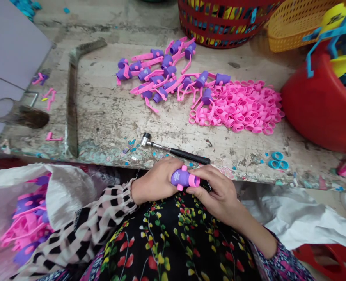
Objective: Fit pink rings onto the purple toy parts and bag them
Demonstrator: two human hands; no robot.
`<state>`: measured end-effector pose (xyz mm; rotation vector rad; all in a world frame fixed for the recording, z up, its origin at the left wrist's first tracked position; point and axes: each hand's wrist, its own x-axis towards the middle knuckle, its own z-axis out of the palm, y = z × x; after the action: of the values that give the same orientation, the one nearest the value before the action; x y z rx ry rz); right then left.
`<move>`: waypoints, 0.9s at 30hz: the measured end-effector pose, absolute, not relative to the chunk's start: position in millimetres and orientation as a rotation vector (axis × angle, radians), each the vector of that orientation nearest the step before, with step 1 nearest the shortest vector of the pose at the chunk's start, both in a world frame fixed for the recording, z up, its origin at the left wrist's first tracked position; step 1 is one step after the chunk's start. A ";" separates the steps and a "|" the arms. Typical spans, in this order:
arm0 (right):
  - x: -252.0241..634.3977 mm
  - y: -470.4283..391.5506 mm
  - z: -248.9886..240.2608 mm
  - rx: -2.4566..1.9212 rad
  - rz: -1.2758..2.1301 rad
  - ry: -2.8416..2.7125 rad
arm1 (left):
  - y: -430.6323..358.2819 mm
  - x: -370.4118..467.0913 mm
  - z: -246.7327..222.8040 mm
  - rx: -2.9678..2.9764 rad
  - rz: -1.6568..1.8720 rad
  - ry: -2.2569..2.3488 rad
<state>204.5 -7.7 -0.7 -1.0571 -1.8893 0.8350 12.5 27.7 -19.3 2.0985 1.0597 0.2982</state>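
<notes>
My left hand (160,180) is wrapped round a purple plastic piece (178,178) with pink knobs on its sides, held just off the table's front edge. A pink ring (193,180) sits at the piece's right end. The thumb and fingers of my right hand (219,191) close about that ring. Just beyond my hands lies a small hammer (178,151) with a black handle. Farther back, a heap of pink rings (245,107) adjoins several purple pieces with pink arms (167,74).
A red basket (219,23), a yellow basket (292,23) and a red tub (316,105) stand at the back and right. A bent metal bar (72,97) and a glass (23,113) are at left. Blue rings (278,160) lie near the edge. A white sack (70,187) holds parts.
</notes>
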 end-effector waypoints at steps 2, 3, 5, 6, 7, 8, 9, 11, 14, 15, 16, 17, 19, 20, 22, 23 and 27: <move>204.7 -8.1 -0.5 -1.070 0.890 -1.853 | 27.2 11.8 -18.5 2.121 0.306 1.064; 205.4 -8.3 -0.7 -1.063 0.924 -1.829 | 27.1 11.7 -18.1 2.135 0.309 1.066; 207.6 -8.8 -1.8 -1.042 1.017 -1.769 | 27.1 12.0 -17.3 2.161 0.314 1.077; 208.7 -9.2 -2.9 -1.041 1.071 -1.728 | 27.2 12.4 -17.0 2.173 0.312 1.083; 209.5 -9.5 -4.4 -1.050 1.129 -1.677 | 27.3 12.9 -16.5 2.185 0.306 1.089; 209.8 -9.9 -6.3 -1.070 1.191 -1.605 | 27.3 13.5 -16.0 2.196 0.300 1.093; 209.2 -10.0 -8.4 -1.095 1.258 -1.511 | 27.3 14.0 -15.3 2.208 0.293 1.096; 205.3 -9.5 -11.9 -1.140 1.400 -1.250 | 27.2 15.0 -13.5 2.234 0.275 1.102; 193.9 -5.7 -11.9 -1.158 1.593 -0.812 | 26.4 16.4 -9.0 2.300 0.242 1.109; 189.6 -4.0 -10.2 -1.153 1.639 -0.704 | 25.7 17.0 -7.1 2.325 0.228 1.109; 185.5 -2.3 -8.0 -1.145 1.674 -0.623 | 24.7 17.6 -5.0 2.350 0.212 1.109; 181.8 -0.9 -5.6 -1.138 1.702 -0.566 | 23.4 18.4 -2.9 2.375 0.195 1.110; 175.9 0.9 -1.2 -1.132 1.751 -0.497 | 19.6 20.3 1.1 2.420 0.146 1.124; 173.7 1.1 0.3 -1.131 1.772 -0.471 | 17.2 21.3 2.8 2.441 0.119 1.138; 170.5 0.3 2.0 -1.122 1.810 -0.422 | 12.1 23.1 5.5 2.471 0.090 1.158; 169.3 -0.7 2.2 -1.114 1.825 -0.401 | 9.6 23.9 6.5 2.478 0.089 1.161; 165.1 -7.0 0.4 -1.102 1.905 -0.352 | 0.1 25.9 9.6 2.466 0.048 1.159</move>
<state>165.1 -7.0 0.4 -1.1023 -0.3515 1.9053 25.9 0.1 9.6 2.4662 1.1589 0.0482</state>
